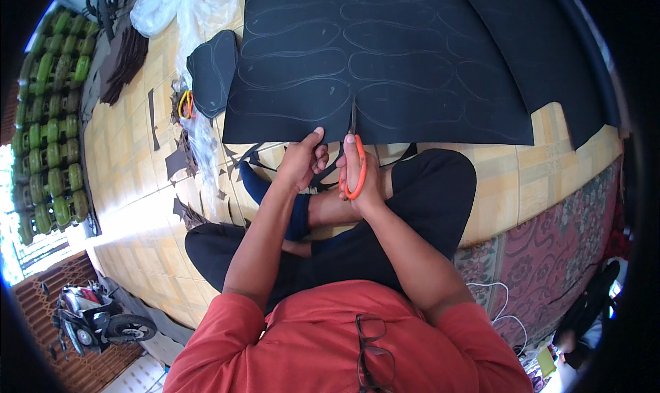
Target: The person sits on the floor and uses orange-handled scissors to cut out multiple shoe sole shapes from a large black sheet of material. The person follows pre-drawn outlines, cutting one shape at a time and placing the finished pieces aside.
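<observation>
A large black sheet [295, 125], marked with rows of pale insole-shaped outlines, spreads across the floor before my crossed legs. My left hand [301, 165] pinches its near edge, thumb on top and fingers curled below. Just to the right, my right hand [364, 176] is closed around orange-handled scissors [361, 160]. Their dark blades point away from me and reach into the sheet between two outlines. How far apart the blades are is hard to make out. Beside the sheet's left edge lie black insole-shaped pieces [212, 73], apparently stacked.
Dark offcuts [180, 160] and a second pair of scissors [184, 105] lie on the left, near clear plastic wrap [203, 145]. More black sheet [588, 111] covers the far right. A patterned carpet [529, 255], white cable [507, 300], motorcycle [93, 321] and green canisters [51, 132] surround the floor.
</observation>
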{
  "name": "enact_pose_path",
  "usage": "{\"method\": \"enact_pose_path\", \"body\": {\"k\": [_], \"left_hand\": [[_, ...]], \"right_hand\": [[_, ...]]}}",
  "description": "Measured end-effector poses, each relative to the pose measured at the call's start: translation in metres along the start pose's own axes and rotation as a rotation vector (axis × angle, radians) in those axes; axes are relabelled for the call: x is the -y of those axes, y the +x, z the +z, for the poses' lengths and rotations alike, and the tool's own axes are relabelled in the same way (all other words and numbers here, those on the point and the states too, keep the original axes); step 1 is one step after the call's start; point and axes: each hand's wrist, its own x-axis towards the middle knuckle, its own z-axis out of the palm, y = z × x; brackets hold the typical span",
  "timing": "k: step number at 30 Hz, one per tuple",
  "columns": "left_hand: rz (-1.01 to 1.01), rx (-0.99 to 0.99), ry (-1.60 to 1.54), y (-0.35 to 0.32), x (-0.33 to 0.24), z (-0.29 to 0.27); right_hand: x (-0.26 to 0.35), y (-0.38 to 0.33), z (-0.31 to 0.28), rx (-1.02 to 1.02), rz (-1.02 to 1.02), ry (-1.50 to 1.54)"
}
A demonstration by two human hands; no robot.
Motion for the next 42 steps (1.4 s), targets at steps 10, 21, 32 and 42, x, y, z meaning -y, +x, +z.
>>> {"method": "enact_pose_path", "body": {"k": [10, 21, 32, 42], "left_hand": [[0.001, 0.027, -0.040, -0.004, -0.002, -0.001], [-0.008, 0.081, -0.156, -0.014, 0.000, -0.011], [-0.005, 0.084, -0.158, -0.026, 0.014, -0.007], [-0.017, 0.090, -0.176, -0.039, 0.026, -0.010]], "right_hand": [[0.015, 0.019, -0.004, 0.031, -0.039, 0.002], [0.029, 0.030, -0.012, 0.072, -0.073, -0.167], [0.022, 0.027, -0.009, 0.010, -0.097, -0.248], [0.019, 0.029, -0.007, -0.037, -0.209, -0.294]]}}
